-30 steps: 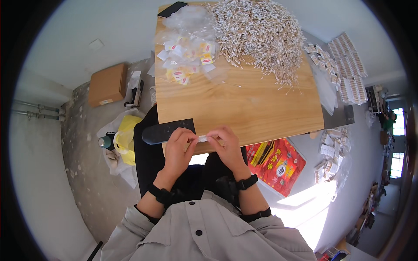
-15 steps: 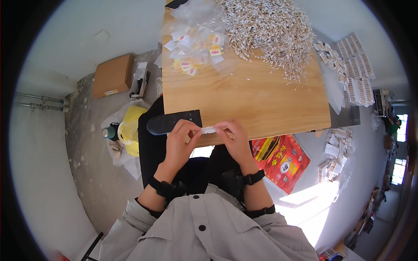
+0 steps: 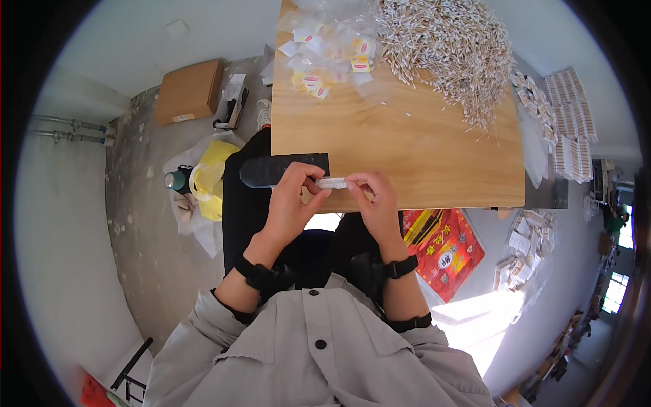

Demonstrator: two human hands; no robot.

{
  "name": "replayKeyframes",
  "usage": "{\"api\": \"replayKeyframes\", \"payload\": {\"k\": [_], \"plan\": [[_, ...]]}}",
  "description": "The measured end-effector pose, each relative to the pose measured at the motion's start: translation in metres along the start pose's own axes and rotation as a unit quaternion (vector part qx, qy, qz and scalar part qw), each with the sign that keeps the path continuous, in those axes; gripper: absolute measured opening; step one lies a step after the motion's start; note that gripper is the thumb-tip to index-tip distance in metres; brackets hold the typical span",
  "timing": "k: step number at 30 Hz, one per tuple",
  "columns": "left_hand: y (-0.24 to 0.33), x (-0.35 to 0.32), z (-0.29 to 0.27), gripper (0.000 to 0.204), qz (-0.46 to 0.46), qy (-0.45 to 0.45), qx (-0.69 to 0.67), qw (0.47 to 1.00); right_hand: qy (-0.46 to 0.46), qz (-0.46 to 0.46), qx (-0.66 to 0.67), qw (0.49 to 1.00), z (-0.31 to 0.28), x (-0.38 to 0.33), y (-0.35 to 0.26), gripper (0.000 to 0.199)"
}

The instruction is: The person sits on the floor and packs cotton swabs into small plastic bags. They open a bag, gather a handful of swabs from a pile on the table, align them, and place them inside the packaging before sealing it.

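Note:
A small, narrow white bundle is held level over the near edge of the wooden table. My left hand has its left end between bent fingers and thumb. The fingertips of my right hand pinch the right end. Whether it is wrapped or loose is too small to tell. Just behind my left hand, a dark flat board lies partly on the table and juts past its left edge. Farther back is a big heap of cotton swabs.
Clear bags with yellow-and-white labels lie at the table's far left. Stacked swab packs stand beyond the right edge. More packs and a red printed sack lie low on the right. On the left floor are a carton and yellow bag.
The whole view has shifted, so the table sits farther right and higher. Both hands have risen slightly with the white bundle, and more of it shows between my fingers.

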State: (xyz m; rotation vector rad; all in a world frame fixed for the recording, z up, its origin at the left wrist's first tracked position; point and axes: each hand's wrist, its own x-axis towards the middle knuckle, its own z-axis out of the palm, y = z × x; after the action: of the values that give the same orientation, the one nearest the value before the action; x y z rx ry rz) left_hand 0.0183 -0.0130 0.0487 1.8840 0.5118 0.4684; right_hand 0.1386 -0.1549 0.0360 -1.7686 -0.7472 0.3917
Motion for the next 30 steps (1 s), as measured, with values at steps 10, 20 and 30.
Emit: {"api": "replayKeyframes", "payload": {"k": [10,20,30], "plan": [[-0.007,0.004,0.002,0.028,-0.001,-0.055,0.017,0.998,-0.074,-0.032,-0.022,0.997,-0.001,0.004,-0.009,0.022],[-0.012,0.008,-0.008,0.025,0.029,-0.095,0.067,0.993,-0.137,-0.066,-0.048,0.987,-0.006,0.014,-0.008,0.018],[-0.009,0.005,-0.005,0.017,-0.007,-0.064,-0.012,0.998,-0.129,-0.063,-0.036,0.989,-0.004,0.016,-0.002,0.016]]}}
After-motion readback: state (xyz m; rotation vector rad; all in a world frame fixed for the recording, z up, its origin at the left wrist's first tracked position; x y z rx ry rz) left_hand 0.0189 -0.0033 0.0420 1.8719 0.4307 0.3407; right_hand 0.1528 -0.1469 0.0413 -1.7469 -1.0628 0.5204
